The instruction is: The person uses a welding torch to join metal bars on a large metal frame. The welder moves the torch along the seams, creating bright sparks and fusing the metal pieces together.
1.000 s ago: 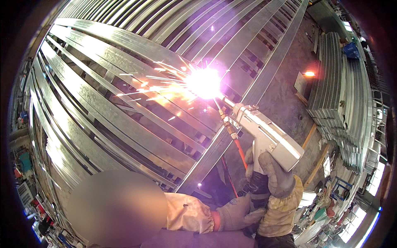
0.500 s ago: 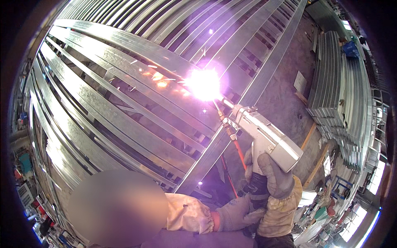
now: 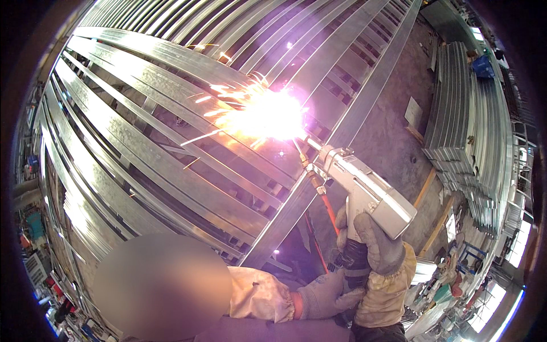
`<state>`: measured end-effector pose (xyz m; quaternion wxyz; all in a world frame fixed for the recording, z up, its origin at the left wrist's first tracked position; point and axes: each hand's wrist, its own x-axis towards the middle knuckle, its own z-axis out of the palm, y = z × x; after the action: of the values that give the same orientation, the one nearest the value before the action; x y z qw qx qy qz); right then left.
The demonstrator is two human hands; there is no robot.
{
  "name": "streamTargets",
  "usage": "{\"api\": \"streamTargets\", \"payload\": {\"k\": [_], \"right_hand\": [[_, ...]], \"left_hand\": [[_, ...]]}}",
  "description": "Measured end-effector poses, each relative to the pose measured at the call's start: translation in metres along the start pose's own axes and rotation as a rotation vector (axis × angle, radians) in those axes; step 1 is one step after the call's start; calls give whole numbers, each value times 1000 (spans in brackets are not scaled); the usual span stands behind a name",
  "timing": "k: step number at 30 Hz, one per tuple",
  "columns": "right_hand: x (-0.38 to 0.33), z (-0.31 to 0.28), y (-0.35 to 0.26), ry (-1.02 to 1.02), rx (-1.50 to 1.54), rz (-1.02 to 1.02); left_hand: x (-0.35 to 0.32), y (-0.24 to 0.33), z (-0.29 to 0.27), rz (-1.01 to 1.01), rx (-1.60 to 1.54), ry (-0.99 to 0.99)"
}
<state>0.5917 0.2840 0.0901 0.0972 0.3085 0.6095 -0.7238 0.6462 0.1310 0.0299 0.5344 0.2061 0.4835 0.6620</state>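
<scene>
In my gloved right hand [image 3: 380, 245] is the handle of a silver-grey handheld welding gun [image 3: 367, 191], its nozzle pointing up and left. My gloved left hand [image 3: 327, 296] is closed around the black-sheathed cable [image 3: 357, 265] just below the handle, close to the right cuff. A red wire-feed tube [image 3: 330, 214] runs alongside the gun to a brass fitting near the tip. At the nozzle, a white glare with orange sparks hides the weld spot on a metal frame of flat galvanized bars [image 3: 302, 202].
Many parallel metal bars [image 3: 131, 108] spread across the left and far side. At the right lies a stack of metal profiles [image 3: 456, 114] with a blue object [image 3: 482, 66] on it. Wooden strips [image 3: 436, 228] lie on the floor. A blurred patch covers the lower left.
The glare has grown wider, and a dense fan of orange sparks now sprays to the left. Both hands and the welding gun stay almost where they were.
</scene>
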Motion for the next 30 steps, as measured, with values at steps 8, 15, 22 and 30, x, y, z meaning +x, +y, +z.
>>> {"api": "streamTargets", "payload": {"k": [8, 15, 22, 30], "right_hand": [[-1, -5, -1, -57, -34, 19], [-3, -5, 4, -62, 118, 29], [-3, -3, 3, -77, 100, 1], [-5, -2, 5, -60, -31, -8]], "left_hand": [[0, 7, -3, -191, -58, -116], [-1, 1, 0, -152, -23, -71], [-2, -1, 2, -152, -68, -92], [2, 16, -6, -157, -72, -163]]}}
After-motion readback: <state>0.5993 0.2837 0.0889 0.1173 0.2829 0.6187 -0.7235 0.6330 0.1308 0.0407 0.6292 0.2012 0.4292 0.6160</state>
